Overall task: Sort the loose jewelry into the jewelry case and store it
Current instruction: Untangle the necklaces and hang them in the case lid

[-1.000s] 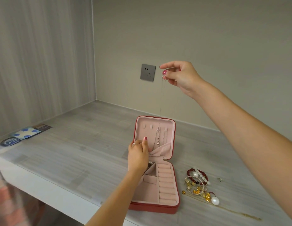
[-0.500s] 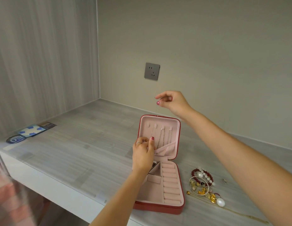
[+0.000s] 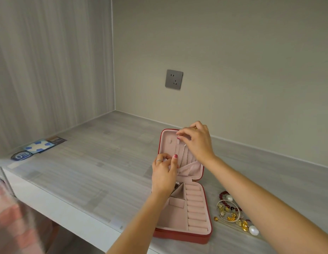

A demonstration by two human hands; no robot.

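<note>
The right hand (image 3: 196,142) pinched a thin necklace (image 3: 182,154) against the open case (image 3: 181,233) lid; the left hand (image 3: 164,173) pinched the lid pocket (image 3: 191,168). Bracelets and earrings (image 3: 233,211) lay beside the case, unsorted

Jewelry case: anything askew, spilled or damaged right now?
Nothing looks damaged. The jewelry case lies open and flat, with thin chains hanging straight in its lid. The one untidy spot is the loose jewelry, a tangled heap of beads, pearls and gold pieces on the counter beside the case, not yet sorted.
</note>
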